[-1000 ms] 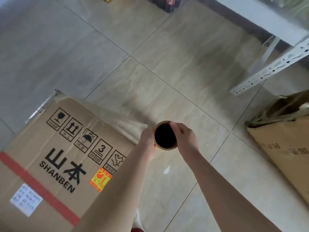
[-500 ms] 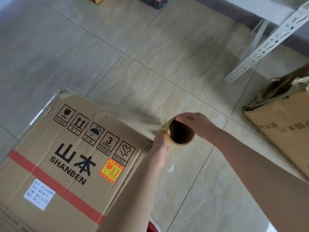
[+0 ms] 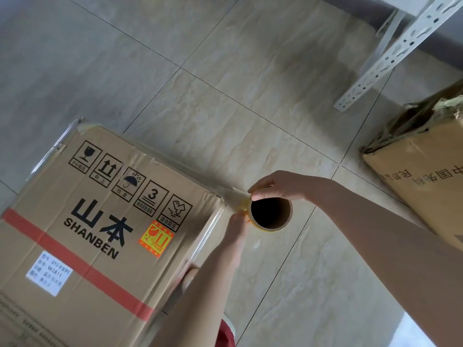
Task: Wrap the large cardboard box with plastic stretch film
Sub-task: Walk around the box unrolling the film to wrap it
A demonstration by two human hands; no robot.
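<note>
Two hands: both are on the film roll (image 3: 289,217), which is held beside the right-hand corner of the large cardboard box (image 3: 100,221).
Right hand grip (image 3: 275,187): thumb and fingers pinch the far rim of the roll's cardboard core from above.
Left hand grip (image 3: 238,229): it holds the roll's left side below the rim; how far the fingers wrap round cannot be told.
Roll axis: the long axis stands roughly upright, and the open end of the core points up at the camera, showing a dark hollow.
Film (image 3: 233,194): a clear sheet runs from the roll's left side to the box and lies along the box's far face; more film shines on the right-hand face.
Box: it stands on the tiled floor (image 3: 225,96), printed face up. The red tape stripe (image 3: 75,261) runs slantwise from the left down toward the near right, and the black lettering follows the same slant.
Second box (image 3: 426,186): torn at the top, on the floor well apart to the right.
Shelf post (image 3: 400,51): white, perforated, near the floor's far right edge.
</note>
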